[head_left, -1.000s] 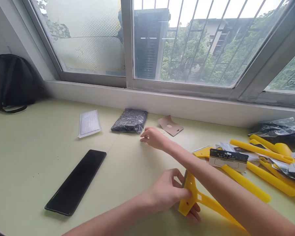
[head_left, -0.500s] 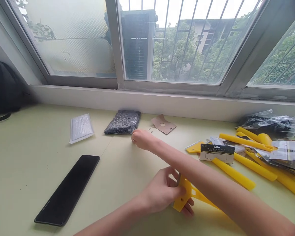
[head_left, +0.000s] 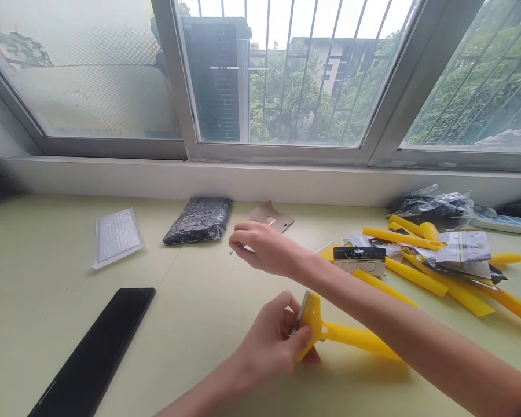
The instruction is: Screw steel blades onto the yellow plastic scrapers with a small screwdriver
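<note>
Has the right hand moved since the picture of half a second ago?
Yes. Judged against the black package, the right hand has shifted rightward; in this view it now covers part of the brown card.

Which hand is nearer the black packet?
Right. The right hand is close beside the packet, at its right; the left hand, holding the yellow scraper, is farther off, toward the camera.

Bright daylight comes through the window [head_left: 278, 110], the sky [head_left: 278, 20] washed out to white. Soft shadow lies on the surface [head_left: 191, 324] beneath the yellow scraper [head_left: 314, 318]; the wrapped packet [head_left: 200, 220] glints. Small print on the card [head_left: 359, 267] is blurred, and wide-angle distortion tilts the window frame [head_left: 429, 58].
</note>
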The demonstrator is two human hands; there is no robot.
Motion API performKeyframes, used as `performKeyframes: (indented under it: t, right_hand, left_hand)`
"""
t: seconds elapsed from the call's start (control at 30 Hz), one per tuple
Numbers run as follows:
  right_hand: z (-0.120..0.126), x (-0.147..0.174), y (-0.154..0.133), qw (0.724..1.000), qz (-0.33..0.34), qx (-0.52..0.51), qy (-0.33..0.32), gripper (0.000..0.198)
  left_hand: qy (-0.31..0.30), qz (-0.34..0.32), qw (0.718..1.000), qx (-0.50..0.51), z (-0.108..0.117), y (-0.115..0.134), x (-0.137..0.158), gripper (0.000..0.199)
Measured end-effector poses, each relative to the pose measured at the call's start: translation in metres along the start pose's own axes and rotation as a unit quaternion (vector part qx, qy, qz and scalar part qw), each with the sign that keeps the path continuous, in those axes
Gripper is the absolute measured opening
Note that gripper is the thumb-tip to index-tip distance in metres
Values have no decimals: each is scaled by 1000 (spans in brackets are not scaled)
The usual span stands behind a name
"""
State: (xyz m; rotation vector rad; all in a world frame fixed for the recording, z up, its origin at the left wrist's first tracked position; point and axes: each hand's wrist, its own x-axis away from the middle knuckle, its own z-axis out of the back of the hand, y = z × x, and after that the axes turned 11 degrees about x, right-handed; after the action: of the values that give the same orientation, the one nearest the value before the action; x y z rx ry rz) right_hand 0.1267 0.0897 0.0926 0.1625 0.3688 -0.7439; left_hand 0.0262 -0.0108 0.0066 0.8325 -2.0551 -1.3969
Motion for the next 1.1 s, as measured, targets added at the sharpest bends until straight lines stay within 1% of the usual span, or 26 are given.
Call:
performKeyframes:
  t: [0.03,0.07,0.1,0.13,0.17,0.23,0.27,0.3,0.37,0.43,0.5,0.57,0.63,0.73,0.83,0.9,0.97,1.03,1.1]
  right_hand:
    - [17,20,-3,998,-16,-37,45,18]
    - [34,43,-6,995,-36,-68,69,16]
    - [47,67,-10,991,-69,-93,73,15]
    - [58,92,-13,986,-101,-109,78,14]
    - [65,116,-17,983,-120,-120,69,13]
    - [70,161,-26,979,-137,-138,56,11]
    - [70,179,-31,978,-137,-149,45,10]
    - [67,195,-37,977,-139,-159,42,10]
    - [62,218,-50,974,-143,-171,48,14]
    - [57,229,-62,970,-153,-177,61,17]
    - [53,234,-69,966,-165,-186,69,17]
    - [51,234,-71,961,-176,-203,59,16]
    - [52,233,-69,957,-186,-223,23,14]
    - [56,232,-65,945,-204,-252,-50,12]
    - [60,232,-62,935,-225,-259,-83,12]
    - [60,233,-61,938,-237,-241,-81,17]
    - [55,234,-59,944,-238,-216,-68,26]
    - [48,237,-54,955,-229,-184,-43,29]
    - [40,241,-48,965,-216,-149,-3,29]
  left_hand:
    - [-16,-37,997,-60,1,0,2,27]
    - [-37,-79,988,-124,3,0,3,21]
    - [-65,-123,972,-189,4,1,5,17]
    - [-97,-169,948,-252,5,1,6,14]
    - [-130,-216,917,-308,5,0,6,11]
    - [-186,-296,852,-391,3,-1,6,9]
    - [-205,-325,825,-414,2,-1,6,9]
    - [-216,-348,806,-426,0,-2,6,10]
    - [-223,-377,786,-437,-3,-2,5,14]
    - [-226,-400,764,-452,-5,-2,4,18]
    - [-228,-424,739,-471,-6,-2,3,19]
    - [-219,-446,724,-478,-8,-3,3,19]
    - [-206,-467,713,-480,-9,-5,3,18]
    - [-192,-487,700,-486,-11,-6,3,18]
    - [-189,-485,694,-498,-12,-4,3,15]
    - [-189,-485,689,-504,-11,-1,3,10]
    - [-186,-496,677,-510,-9,2,3,8]
    - [-187,-512,656,-523,-6,4,3,8]
    - [-196,-517,631,-544,-3,5,2,8]
